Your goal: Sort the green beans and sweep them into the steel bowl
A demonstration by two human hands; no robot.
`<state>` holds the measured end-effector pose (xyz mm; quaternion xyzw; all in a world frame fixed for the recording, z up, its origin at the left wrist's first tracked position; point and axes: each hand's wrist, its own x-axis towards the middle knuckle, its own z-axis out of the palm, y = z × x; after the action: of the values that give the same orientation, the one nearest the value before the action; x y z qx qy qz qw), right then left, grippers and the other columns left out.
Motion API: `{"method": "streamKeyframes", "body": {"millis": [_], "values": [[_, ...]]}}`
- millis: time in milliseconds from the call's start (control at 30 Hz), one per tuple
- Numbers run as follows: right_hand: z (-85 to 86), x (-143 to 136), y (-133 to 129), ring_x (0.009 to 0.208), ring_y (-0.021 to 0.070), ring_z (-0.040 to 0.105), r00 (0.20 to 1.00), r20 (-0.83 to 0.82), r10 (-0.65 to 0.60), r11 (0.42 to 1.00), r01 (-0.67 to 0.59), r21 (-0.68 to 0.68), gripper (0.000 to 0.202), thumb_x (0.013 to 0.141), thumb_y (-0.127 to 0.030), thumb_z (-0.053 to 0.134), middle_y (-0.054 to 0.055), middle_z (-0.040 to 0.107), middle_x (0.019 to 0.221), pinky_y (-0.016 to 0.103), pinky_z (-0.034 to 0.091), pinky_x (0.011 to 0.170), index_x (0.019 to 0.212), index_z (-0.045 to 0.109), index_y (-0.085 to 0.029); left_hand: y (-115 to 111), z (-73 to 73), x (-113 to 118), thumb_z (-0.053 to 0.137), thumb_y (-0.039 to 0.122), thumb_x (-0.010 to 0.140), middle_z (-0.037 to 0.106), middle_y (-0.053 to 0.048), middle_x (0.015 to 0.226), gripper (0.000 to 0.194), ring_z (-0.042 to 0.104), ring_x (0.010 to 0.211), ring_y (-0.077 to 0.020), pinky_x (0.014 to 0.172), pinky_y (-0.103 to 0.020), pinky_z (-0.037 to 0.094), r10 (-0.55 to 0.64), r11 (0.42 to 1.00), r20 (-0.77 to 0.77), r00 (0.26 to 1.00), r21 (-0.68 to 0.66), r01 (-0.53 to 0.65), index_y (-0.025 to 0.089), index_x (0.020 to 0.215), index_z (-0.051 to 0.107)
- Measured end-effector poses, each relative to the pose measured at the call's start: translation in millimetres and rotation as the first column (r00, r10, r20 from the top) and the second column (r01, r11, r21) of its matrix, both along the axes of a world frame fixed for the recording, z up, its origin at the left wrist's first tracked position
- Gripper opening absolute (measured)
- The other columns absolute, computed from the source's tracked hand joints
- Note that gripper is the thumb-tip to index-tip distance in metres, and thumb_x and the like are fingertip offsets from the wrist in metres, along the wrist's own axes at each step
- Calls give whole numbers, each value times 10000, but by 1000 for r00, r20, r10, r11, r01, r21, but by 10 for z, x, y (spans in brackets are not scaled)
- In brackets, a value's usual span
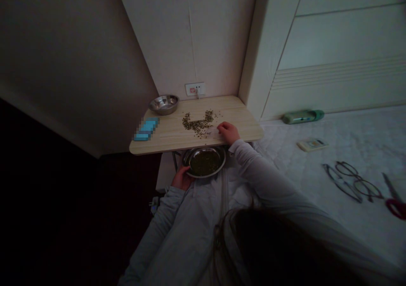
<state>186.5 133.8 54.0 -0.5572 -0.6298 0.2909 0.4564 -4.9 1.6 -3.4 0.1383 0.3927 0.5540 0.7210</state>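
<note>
My left hand [182,178] grips the left rim of a steel bowl [223,160] just below the table's front edge. Small dark green-brown grains, possibly mung beans, fill part of this bowl. On the tabletop [165,136], more of the same grains [198,125] lie loose in a U-shaped spread. My right hand [229,132] is closed at the right of that spread, low over the wood. From its fingertips a thin, pale, see-through piece [212,131] reaches toward the grains; its exact kind is unclear.
A second steel bowl [164,105] stands at the table's back left, with a blurred-out blue phone-like object [146,129] in front. A wall socket [195,89] holds a plug. On the bed at right lie a green case [303,116], a remote [312,144], glasses [358,180] and scissors [395,205].
</note>
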Motion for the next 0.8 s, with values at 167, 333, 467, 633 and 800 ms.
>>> {"method": "streamKeyframes", "body": {"millis": [167, 333, 467, 633, 800], "values": [[16, 1, -19, 536, 74, 428, 1000, 23, -11, 1000, 10, 13, 185, 595, -293, 407, -39, 498, 508, 205, 333, 558, 614, 534, -160, -8, 34, 14, 470, 112, 613, 621, -20, 804, 247, 502, 913, -207, 732, -344, 423, 7, 1000, 10, 1000, 8, -7, 184, 839, 543], [13, 2, -11, 526, 75, 431, 1000, 14, 1, 1000, -1, 7, 181, 596, -292, 408, -38, 498, 501, 207, 336, 556, 614, 530, -160, -2, 9, 1, 473, 126, 616, 625, -26, 763, 222, 506, 902, -214, 726, -356, 422, -3, 1000, -4, 1000, 9, 3, 176, 818, 549], [3, 3, 2, 526, 76, 435, 1000, 6, 8, 1000, -8, 7, 183, 597, -294, 405, -38, 500, 501, 211, 340, 564, 617, 529, -160, -13, 2, -1, 487, 137, 610, 621, -26, 799, 244, 508, 898, -217, 719, -358, 422, -8, 1000, -14, 1000, 21, 9, 185, 842, 545], [-12, 7, 13, 529, 77, 433, 1000, 10, 10, 1000, -10, 3, 190, 595, -302, 408, -37, 504, 505, 214, 344, 569, 628, 530, -161, -34, 25, 13, 485, 127, 612, 617, -16, 819, 270, 511, 891, -209, 718, -348, 423, 9, 999, -18, 1000, 46, -8, 196, 867, 539], [-25, 5, 21, 521, 75, 430, 1000, 21, 18, 1000, -19, 13, 187, 591, -306, 418, -37, 504, 506, 214, 340, 563, 625, 530, -160, -17, 29, 10, 474, 108, 609, 619, -17, 806, 273, 506, 902, -208, 732, -347, 420, 5, 999, -7, 1000, 33, -5, 186, 862, 541]]}}
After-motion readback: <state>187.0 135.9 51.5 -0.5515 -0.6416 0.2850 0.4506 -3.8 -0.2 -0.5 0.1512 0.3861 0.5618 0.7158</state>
